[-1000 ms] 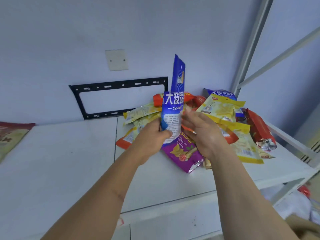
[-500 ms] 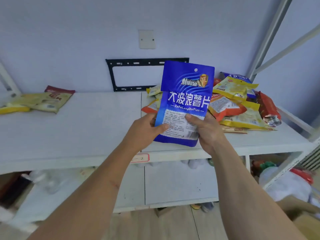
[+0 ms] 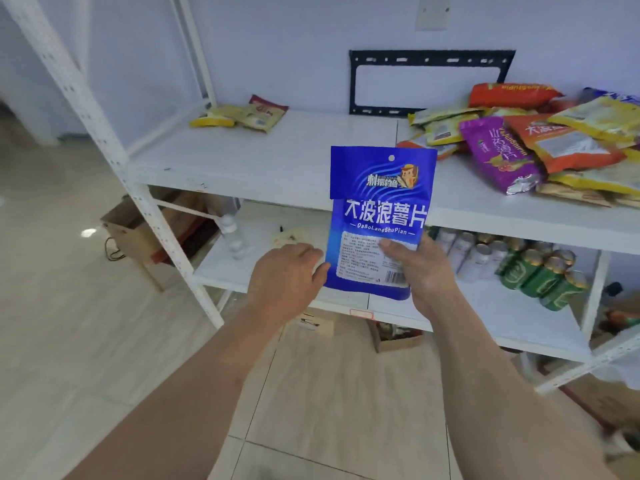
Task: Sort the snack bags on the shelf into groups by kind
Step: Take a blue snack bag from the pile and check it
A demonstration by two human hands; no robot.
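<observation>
A few bags [image 3: 242, 114] lie at the shelf's [image 3: 277, 161] left; the heap [image 3: 540, 143] lies right; cans [image 3: 533, 271] stand below.
</observation>
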